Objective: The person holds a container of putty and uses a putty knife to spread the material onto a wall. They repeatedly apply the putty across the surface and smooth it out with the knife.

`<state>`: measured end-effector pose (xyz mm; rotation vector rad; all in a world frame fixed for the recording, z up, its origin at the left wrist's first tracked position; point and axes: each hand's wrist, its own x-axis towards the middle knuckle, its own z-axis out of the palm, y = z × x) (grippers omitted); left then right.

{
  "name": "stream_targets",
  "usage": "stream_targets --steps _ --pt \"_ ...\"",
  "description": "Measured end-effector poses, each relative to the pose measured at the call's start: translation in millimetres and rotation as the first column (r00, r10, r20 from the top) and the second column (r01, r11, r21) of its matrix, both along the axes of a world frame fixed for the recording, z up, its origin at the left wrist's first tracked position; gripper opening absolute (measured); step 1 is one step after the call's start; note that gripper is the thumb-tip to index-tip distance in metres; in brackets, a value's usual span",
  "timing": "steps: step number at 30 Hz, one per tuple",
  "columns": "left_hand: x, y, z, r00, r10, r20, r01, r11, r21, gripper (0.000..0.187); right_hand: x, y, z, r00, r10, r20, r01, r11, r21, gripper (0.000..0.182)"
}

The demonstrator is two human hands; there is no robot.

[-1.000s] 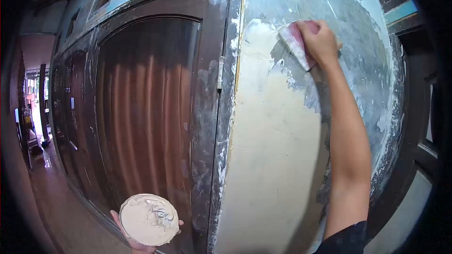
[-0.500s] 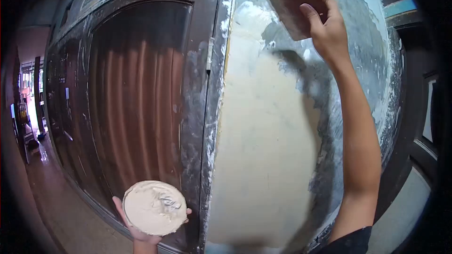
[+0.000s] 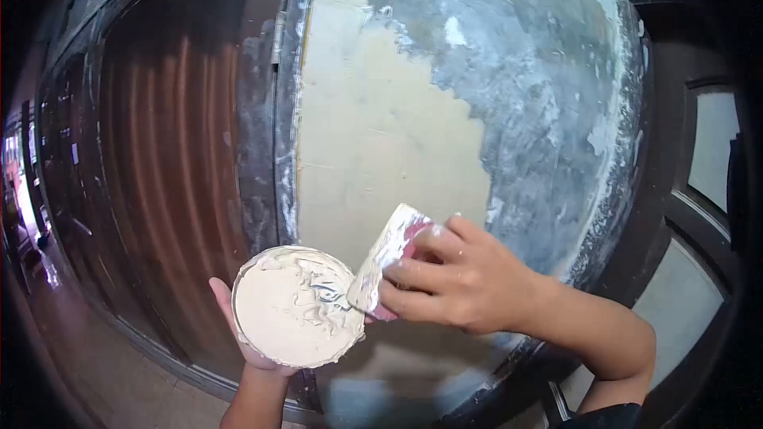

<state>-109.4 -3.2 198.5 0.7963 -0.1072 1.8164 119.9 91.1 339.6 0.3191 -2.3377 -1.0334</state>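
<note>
My left hand [image 3: 258, 353] supports a round container of cream-coloured paste [image 3: 278, 310] from below, its thumb showing at the left side. Closed around a flat reddish scraper [image 3: 389, 258] is my right hand [image 3: 461, 278], at the container's right. White paste coats the scraper's face, and its lower corner meets the paste near the container's right rim. Behind them, a smooth cream layer [image 3: 381, 135] covers the left part of a grey, patchy wall [image 3: 532, 111].
A dark wooden door [image 3: 171, 159] with a curtain-like reddish pattern stands left of the wall. Another dark frame with pale panels [image 3: 687, 286] is at the right. Tiled floor [image 3: 103, 349] shows at lower left, with a bright opening beyond.
My right hand has come down from the upper wall to the container with the scraper. The container and my left hand appear higher and farther right. The view has shifted toward the right.
</note>
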Motion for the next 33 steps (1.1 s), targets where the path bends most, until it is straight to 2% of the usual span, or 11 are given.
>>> stream_targets --steps 2,5,15,19,21,23,25,27,29,31,33 --pt "2 11 -6 0.989 0.054 0.136 -0.056 0.998 0.009 0.102 12 -3 -5 0.999 -0.003 0.041 0.006 0.997 -0.078 0.023" --pt "11 16 -2 0.999 0.05 0.008 -0.05 0.999 0.018 0.098 25 -4 -7 0.996 -0.046 0.079 0.053 0.994 -0.093 0.024" --pt "35 23 -4 1.0 0.028 0.001 -0.028 0.999 -0.032 0.095 48 -9 -15 0.996 -0.068 0.056 0.075 0.986 -0.15 0.023" --pt "43 24 -6 1.0 -0.013 -0.001 0.013 1.0 -0.023 0.097 54 -5 -14 0.994 -0.086 0.068 0.101 0.959 -0.263 0.029" --pt "44 28 -8 0.999 -0.033 -0.022 0.033 0.999 -0.035 0.1 56 -2 -13 0.996 -0.054 0.07 0.079 0.906 -0.415 0.034" --pt "44 32 -11 0.997 -0.048 0.058 0.054 0.994 -0.1 0.106 56 1 -13 0.996 -0.047 0.08 0.078 0.886 -0.456 0.041" --pt "47 29 -8 0.998 -0.062 0.017 0.063 0.991 -0.118 0.111 56 1 -9 0.998 -0.054 0.025 0.059 0.852 -0.52 0.051" --pt "47 26 -5 0.985 -0.174 0.009 0.174 0.975 -0.14 0.124 55 -4 4 0.994 -0.108 0.016 0.102 0.865 -0.492 0.044" --pt "43 25 -7 0.962 -0.271 0.047 0.274 0.956 -0.102 0.126 51 1 17 0.982 -0.184 -0.042 0.124 0.794 -0.595 0.035" --pt "35 19 -8 0.957 -0.278 0.085 0.286 0.953 -0.104 0.126 38 6 35 0.972 -0.172 -0.158 0.062 0.844 -0.533 0.025" --pt "26 16 -12 0.952 -0.279 0.122 0.292 0.952 -0.097 0.126 26 17 55 0.912 -0.183 -0.367 -0.106 0.759 -0.642 0.025"
